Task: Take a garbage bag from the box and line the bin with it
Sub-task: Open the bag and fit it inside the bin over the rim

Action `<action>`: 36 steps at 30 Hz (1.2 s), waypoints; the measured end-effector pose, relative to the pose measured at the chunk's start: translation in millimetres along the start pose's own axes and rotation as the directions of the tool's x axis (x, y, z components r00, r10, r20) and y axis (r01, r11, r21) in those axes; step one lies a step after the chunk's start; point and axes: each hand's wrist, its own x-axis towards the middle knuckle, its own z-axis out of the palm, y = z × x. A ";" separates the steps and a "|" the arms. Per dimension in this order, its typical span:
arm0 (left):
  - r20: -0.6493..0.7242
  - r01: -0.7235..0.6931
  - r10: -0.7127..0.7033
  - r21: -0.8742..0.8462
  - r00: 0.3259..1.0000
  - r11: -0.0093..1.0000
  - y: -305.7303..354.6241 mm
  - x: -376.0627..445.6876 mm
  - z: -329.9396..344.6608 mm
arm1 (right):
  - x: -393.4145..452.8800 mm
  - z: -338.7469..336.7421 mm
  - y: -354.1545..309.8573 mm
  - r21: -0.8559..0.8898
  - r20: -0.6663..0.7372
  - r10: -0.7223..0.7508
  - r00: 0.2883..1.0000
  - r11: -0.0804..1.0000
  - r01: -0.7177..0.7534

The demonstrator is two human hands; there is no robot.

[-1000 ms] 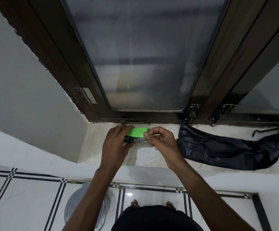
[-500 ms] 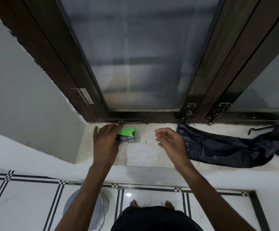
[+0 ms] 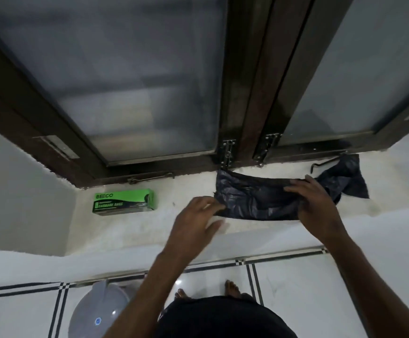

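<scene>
On the white window sill [image 3: 164,230], at about 1 o'clock from the person, lies the black garbage bag [image 3: 259,201], crumpled and stretched sideways below the dark wooden window frame [image 3: 245,118]. Both hands are on it. The right hand [image 3: 318,208] covers the bag near its right part, fingers spread over the top edge and thumb low, so the plastic is gathered under the palm; its grip looks partly closed on the bag. The left hand [image 3: 196,223] is at the bag's left end, at about 12 o'clock, with the fingertips pinching or touching the corner (the blur does not let me tell which, so I cannot tell how tight this grip is). A loose end of the bag spreads out past the right hand toward 2 o'clock, near a small metal window hook [image 3: 320,165].

The green box [image 3: 124,200] of garbage bags lies flat on the sill at about 10 o'clock, well apart from both hands, close under the frame; a black band with white letters runs along its front.

Down on the tiled floor [image 3: 296,284], at about 7 o'clock, the grey round bin [image 3: 96,311] stands, partly hidden by the left forearm. The person's bare toes show at 6 o'clock.
</scene>
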 end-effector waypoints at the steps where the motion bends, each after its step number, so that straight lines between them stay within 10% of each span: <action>1: 0.025 -0.051 0.051 -0.015 0.998 0.999 15.6 7.8 14.6 | -4.0 -6.1 10.6 -0.069 0.057 -0.008 0.998 0.998 0.012; 7: 0.091 -0.164 0.166 -0.023 0.982 0.986 79.1 37.0 66.6 | -19.5 -13.3 56.7 -0.323 0.196 -0.116 0.974 0.930 0.176; 16: 0.193 0.078 -0.040 -0.197 0.980 0.977 124.9 -4.7 65.4 | -30.4 -35.6 21.7 0.186 0.097 0.145 0.985 0.969 -0.161; 21: 0.371 0.512 -0.352 -0.625 0.859 0.590 142.5 -27.0 59.7 | -41.2 -47.9 -42.8 0.511 0.243 0.278 0.929 0.778 -0.366; 31: 0.199 0.463 -0.678 -0.855 0.707 0.232 106.1 -139.3 20.0 | -160.2 -5.4 -143.0 0.525 0.284 0.105 0.953 0.815 -0.247; 36: 0.212 0.415 -0.755 -0.906 0.621 0.087 90.0 -224.5 -4.4 | -241.3 22.8 -175.2 0.419 0.546 -0.044 0.837 0.879 -0.228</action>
